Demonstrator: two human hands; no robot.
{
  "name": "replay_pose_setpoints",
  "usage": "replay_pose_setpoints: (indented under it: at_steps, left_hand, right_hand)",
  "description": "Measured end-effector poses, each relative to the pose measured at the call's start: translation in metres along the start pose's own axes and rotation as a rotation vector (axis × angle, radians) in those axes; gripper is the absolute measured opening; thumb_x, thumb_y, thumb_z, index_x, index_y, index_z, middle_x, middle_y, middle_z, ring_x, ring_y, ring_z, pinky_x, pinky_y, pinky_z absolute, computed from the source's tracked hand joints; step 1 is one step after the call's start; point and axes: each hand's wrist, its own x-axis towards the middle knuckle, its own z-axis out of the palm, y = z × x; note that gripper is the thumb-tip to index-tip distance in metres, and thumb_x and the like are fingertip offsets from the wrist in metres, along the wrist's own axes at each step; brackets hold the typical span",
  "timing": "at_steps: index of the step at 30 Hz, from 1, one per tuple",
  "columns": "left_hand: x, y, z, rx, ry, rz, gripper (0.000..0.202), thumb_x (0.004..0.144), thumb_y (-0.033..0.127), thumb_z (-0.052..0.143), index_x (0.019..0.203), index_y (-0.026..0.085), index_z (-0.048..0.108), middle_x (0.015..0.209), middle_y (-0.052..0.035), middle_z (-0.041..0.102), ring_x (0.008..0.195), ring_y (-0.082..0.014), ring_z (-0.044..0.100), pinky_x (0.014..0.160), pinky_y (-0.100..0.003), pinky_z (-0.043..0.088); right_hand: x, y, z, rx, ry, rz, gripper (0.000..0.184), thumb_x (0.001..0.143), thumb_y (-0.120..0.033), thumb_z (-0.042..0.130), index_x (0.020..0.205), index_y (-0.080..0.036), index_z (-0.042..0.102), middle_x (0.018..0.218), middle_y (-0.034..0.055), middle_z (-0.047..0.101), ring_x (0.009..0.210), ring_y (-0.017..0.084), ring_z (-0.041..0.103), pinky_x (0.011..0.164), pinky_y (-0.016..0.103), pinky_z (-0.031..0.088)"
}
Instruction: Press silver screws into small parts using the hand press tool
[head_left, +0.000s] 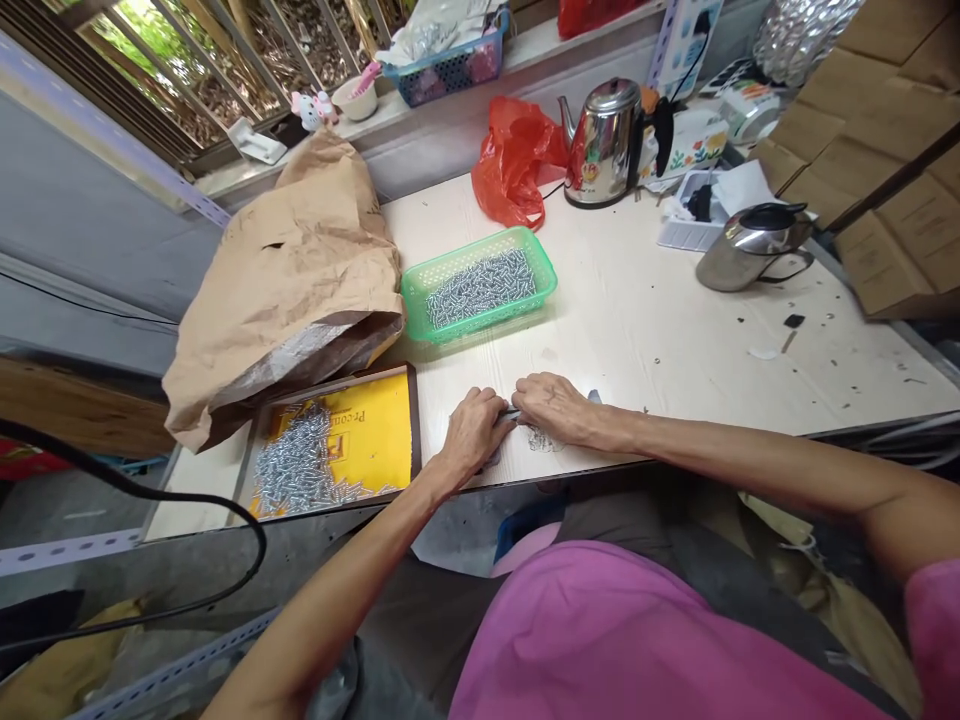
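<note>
Bench check: small metal parts in two lots, handwork under way

At the far left of the white table point(622, 330) I note a brown paper bag point(300, 250), slumped, its mouth toward the near edge. Partly under that mouth sits a shallow tray point(413, 430) with a yellow bottom; a loose heap of metal pins point(292, 465) covers its left part, the right mostly bare. Behind and to the right stands a green basket point(551, 275), holding a broad spread of similar pieces point(487, 288).

The left hand point(474, 430) is curled, thumb and fingertips closed on one end of a thin grey piece point(511, 413) at the table's near edge. The right hand point(555, 408) is bunched, fingers tightly bent on the other end. A few shiny bits point(544, 440) lie just below it, too blurred to identify.

Further right: a kettle point(604, 145), then a metal jug point(750, 250).

Finding: in my judgement, work is partway, one piece in hand and plenty loose. Which lot is finished I cannot tell.
</note>
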Motion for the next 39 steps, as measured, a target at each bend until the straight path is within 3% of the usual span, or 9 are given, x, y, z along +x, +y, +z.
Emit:
replay_pose_setpoints:
  at_steps: [5, 9, 14, 17, 24, 30, 34, 37, 39]
  left_hand:
    - [-0.019, 0.010, 0.014, 0.028, 0.138, 0.008, 0.031, 0.090, 0.027, 0.057, 0.120, 0.017, 0.057, 0.126, -0.0130, 0.058, 0.118, -0.0283, 0.052, 0.096, -0.044, 0.048]
    - [-0.039, 0.031, 0.043, -0.013, 0.298, 0.129, 0.033, 0.096, 0.020, 0.044, 0.128, 0.016, 0.052, 0.142, -0.0149, 0.050, 0.137, -0.0295, 0.041, 0.109, -0.050, 0.041]
    - [-0.048, 0.053, 0.058, -0.123, 0.320, 0.150, 0.036, 0.099, 0.026, 0.041, 0.132, 0.015, 0.050, 0.137, -0.0146, 0.056, 0.133, -0.0275, 0.048, 0.113, -0.051, 0.037]
    - [-0.049, 0.055, 0.058, -0.175, 0.327, 0.146, 0.037, 0.098, 0.026, 0.042, 0.132, 0.014, 0.050, 0.137, -0.0155, 0.056, 0.135, -0.0279, 0.045, 0.113, -0.052, 0.036]
    - [-0.052, 0.052, 0.071, -0.219, 0.237, 0.100, 0.034, 0.097, 0.028, 0.041, 0.119, 0.010, 0.060, 0.116, -0.0171, 0.067, 0.110, -0.0307, 0.063, 0.096, -0.046, 0.051]
    - [-0.058, 0.055, 0.074, -0.209, 0.262, 0.107, 0.038, 0.095, 0.031, 0.046, 0.127, 0.012, 0.055, 0.122, -0.0147, 0.062, 0.111, -0.0276, 0.060, 0.096, -0.041, 0.050]
    - [-0.071, 0.026, 0.046, -0.088, 0.409, 0.036, 0.027, 0.094, 0.023, 0.047, 0.115, 0.017, 0.063, 0.113, -0.0109, 0.064, 0.105, -0.0234, 0.059, 0.089, -0.037, 0.051]
    - [-0.092, -0.028, 0.011, 0.091, 0.564, -0.365, 0.026, 0.094, 0.019, 0.045, 0.104, 0.017, 0.068, 0.102, -0.0105, 0.066, 0.096, -0.0223, 0.057, 0.083, -0.034, 0.049]
    - [-0.109, -0.071, -0.010, 0.222, 0.554, -0.634, 0.028, 0.094, 0.021, 0.044, 0.097, 0.015, 0.071, 0.095, -0.0123, 0.066, 0.094, -0.0250, 0.055, 0.083, -0.037, 0.046]
  right_hand:
    - [0.001, 0.023, -0.006, 0.028, 0.027, -0.124, 0.038, 0.087, -0.049, 0.063, 0.100, -0.014, 0.069, 0.100, 0.0131, 0.062, 0.093, 0.025, 0.056, 0.079, 0.033, 0.036]
    - [0.011, 0.037, -0.007, 0.026, 0.085, -0.075, 0.021, 0.094, -0.029, 0.054, 0.102, -0.015, 0.067, 0.103, 0.0111, 0.064, 0.095, 0.022, 0.055, 0.077, 0.031, 0.033]
    - [0.034, 0.043, -0.009, -0.054, 0.166, -0.013, 0.014, 0.092, -0.022, 0.054, 0.092, -0.015, 0.067, 0.097, 0.0088, 0.066, 0.093, 0.022, 0.051, 0.076, 0.032, 0.028]
    - [0.045, 0.025, -0.015, -0.126, 0.180, -0.044, 0.014, 0.091, -0.020, 0.055, 0.094, -0.016, 0.068, 0.097, 0.0102, 0.066, 0.093, 0.023, 0.049, 0.075, 0.033, 0.026]
    - [0.051, -0.062, 0.001, -0.194, 0.028, -0.642, 0.015, 0.087, -0.022, 0.060, 0.076, -0.019, 0.069, 0.096, 0.0091, 0.063, 0.096, 0.024, 0.045, 0.071, 0.035, 0.028]
    - [0.070, -0.088, 0.015, -0.187, 0.150, -0.699, 0.014, 0.086, -0.012, 0.054, 0.079, -0.016, 0.065, 0.081, 0.0076, 0.064, 0.084, 0.020, 0.049, 0.076, 0.035, 0.029]
    - [0.080, -0.069, -0.031, -0.133, 0.472, -0.472, 0.019, 0.086, -0.011, 0.047, 0.083, -0.016, 0.065, 0.078, 0.0068, 0.064, 0.075, 0.018, 0.049, 0.071, 0.032, 0.031]
    - [0.088, -0.030, -0.078, -0.160, 0.694, -0.223, 0.024, 0.092, -0.018, 0.042, 0.087, -0.016, 0.065, 0.081, 0.0089, 0.063, 0.078, 0.021, 0.052, 0.069, 0.032, 0.033]
    - [0.089, -0.004, -0.097, -0.142, 0.749, -0.133, 0.021, 0.093, -0.025, 0.046, 0.095, -0.017, 0.066, 0.088, 0.0101, 0.064, 0.083, 0.023, 0.054, 0.071, 0.033, 0.037]
